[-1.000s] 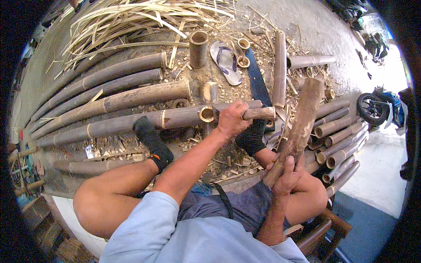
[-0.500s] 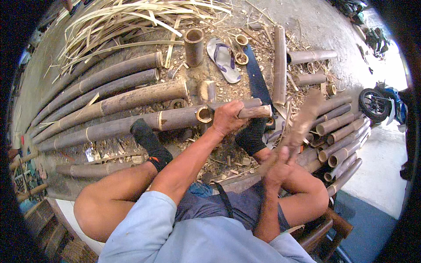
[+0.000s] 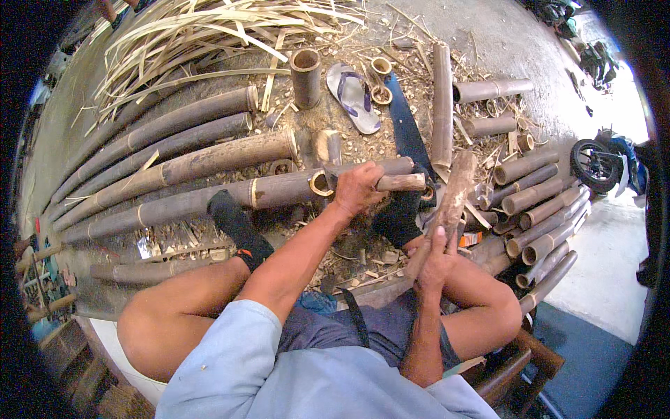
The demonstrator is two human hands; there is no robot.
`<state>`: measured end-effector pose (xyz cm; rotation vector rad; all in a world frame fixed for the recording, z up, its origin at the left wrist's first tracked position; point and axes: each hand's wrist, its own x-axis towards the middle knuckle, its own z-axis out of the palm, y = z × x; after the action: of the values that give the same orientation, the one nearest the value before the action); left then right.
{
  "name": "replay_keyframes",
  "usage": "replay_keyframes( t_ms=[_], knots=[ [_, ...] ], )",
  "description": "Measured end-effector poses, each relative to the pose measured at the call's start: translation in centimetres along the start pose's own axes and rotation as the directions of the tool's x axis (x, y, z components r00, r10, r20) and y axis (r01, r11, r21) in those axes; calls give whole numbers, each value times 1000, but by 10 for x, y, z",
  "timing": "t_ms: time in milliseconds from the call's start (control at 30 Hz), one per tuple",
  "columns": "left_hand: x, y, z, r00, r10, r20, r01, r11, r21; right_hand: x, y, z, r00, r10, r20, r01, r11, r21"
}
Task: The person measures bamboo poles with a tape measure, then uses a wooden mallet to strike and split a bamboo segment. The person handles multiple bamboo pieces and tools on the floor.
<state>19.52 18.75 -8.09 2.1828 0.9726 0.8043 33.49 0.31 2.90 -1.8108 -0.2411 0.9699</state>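
My left hand (image 3: 359,187) is wrapped round a tool with a thick wooden handle (image 3: 403,183) that sticks out to the right. A dark blade (image 3: 331,177) shows on the other side of the fist, by the open end of a long bamboo pole (image 3: 209,200). Just beyond the fist lies a shorter bamboo piece (image 3: 399,165). In my right hand (image 3: 436,265) is a rough wooden club (image 3: 452,199), its thick end tilted up and away above my right leg. My socked feet rest on either side of the work.
More bamboo poles (image 3: 174,120) lie at the left, with pale strips (image 3: 202,31) heaped behind. An upright bamboo tube (image 3: 306,78), a flip-flop (image 3: 354,99) and a dark blue flat strip (image 3: 406,122) are ahead. Cut bamboo lengths (image 3: 534,199) are stacked at the right, near a motorbike wheel (image 3: 593,165).
The club, blurred by motion before, now shows sharp and has shifted slightly left and down. My left hand with the tool has barely moved. An orange-and-white item now shows beside the club.
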Motion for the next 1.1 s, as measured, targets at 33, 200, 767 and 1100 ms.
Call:
replay_keyframes(
  t_ms=[33, 200, 767, 1100],
  knots=[
    [-1, -1, 1, 1000, 14, 15, -14, 1000, 9, 1, 2, -3, 998, -66, 23, 68, 992, -109],
    [-1, -7, -1, 999, 6, 39, -6, 1000, 3, -1, 11, 2, 999, -6, 51, 16, 980, -199],
    [23, -29, -157, 406, -505, -762, 274, 862, -426, 105, -32, -6, 742, -662, -106, -64, 87, -994],
    [26, 36, -130, 867, 249, -431, -233, 968, 90, 60, -68, 191, 776, -12, 630, -405, 757, 512]
  ],
)
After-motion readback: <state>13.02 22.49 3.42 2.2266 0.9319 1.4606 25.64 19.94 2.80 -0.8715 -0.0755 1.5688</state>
